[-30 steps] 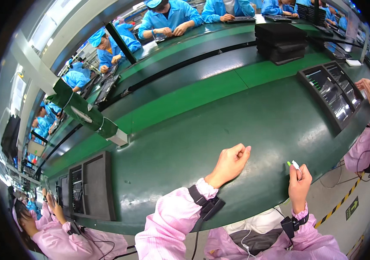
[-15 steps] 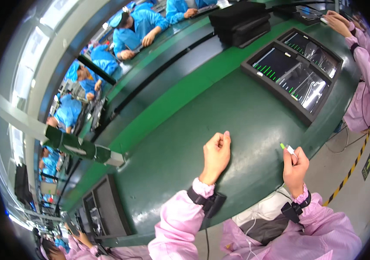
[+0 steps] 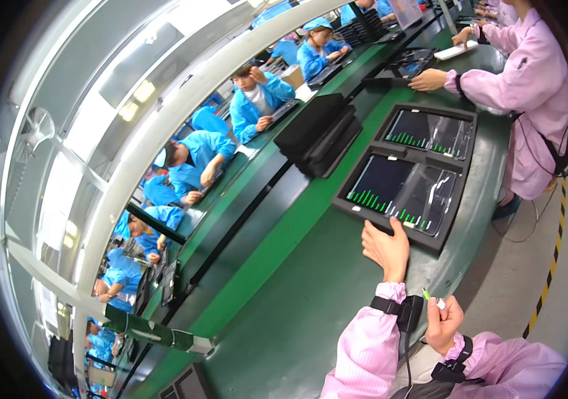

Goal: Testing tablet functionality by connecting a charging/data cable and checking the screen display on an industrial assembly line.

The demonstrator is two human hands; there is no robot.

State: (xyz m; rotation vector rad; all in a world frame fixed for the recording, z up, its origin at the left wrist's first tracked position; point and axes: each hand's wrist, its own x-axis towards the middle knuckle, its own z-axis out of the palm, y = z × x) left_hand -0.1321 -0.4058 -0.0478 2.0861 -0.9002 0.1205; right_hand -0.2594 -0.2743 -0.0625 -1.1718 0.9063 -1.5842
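Observation:
A black foam tray [image 3: 425,239] lies on the green bench, with two recesses side by side. Each recess holds a dark glossy panel with a row of green strips: the near panel [image 3: 380,178] and the far panel [image 3: 413,126]. My left hand [image 3: 387,253] reaches to the tray's near edge, fingers stretched and apart. Its fingertips are at the rim beside the near panel; whether they press on it I cannot tell. Closer to me, my right hand [image 3: 445,324] pinches a small white object with a green tip [image 3: 427,293], pointing up and left. Fingers hide part of it.
Black foam trays [image 3: 317,133] are stacked beyond the tray. A co-worker in pink [image 3: 520,80] stands at the far right, hands on the bench. People in blue sit across it. A green-wrapped post [image 3: 154,332] rises at left; another dark tray [image 3: 187,384] lies lower left.
My view has swung to the right. My left hand has gone from a loose fist over the bare bench to stretched fingers at the tray's near edge. My right hand still pinches the green-tipped object.

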